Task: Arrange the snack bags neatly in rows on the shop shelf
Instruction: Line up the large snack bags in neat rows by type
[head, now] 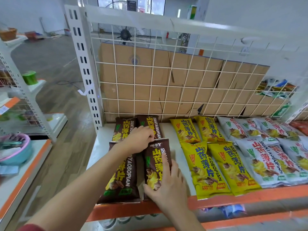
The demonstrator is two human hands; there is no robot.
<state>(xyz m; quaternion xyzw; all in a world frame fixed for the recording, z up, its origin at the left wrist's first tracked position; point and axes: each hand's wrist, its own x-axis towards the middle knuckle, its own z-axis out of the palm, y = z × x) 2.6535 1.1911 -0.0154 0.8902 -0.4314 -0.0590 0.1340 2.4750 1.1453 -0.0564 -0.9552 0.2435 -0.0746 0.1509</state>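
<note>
Four brown snack bags point(124, 130) lie two by two at the left end of the shelf point(166, 130). Left hand point(141, 139) pinches the top edge of the front right brown bag point(155, 164). Right hand point(168, 185) lies spread on that bag's lower half, fingers straight. Yellow bags point(208, 164) lie just beside, white bags point(266, 155) further right.

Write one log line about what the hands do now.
left hand: pinches top edge of front-right brown plastic snack bag | right hand: presses its lower part
</note>
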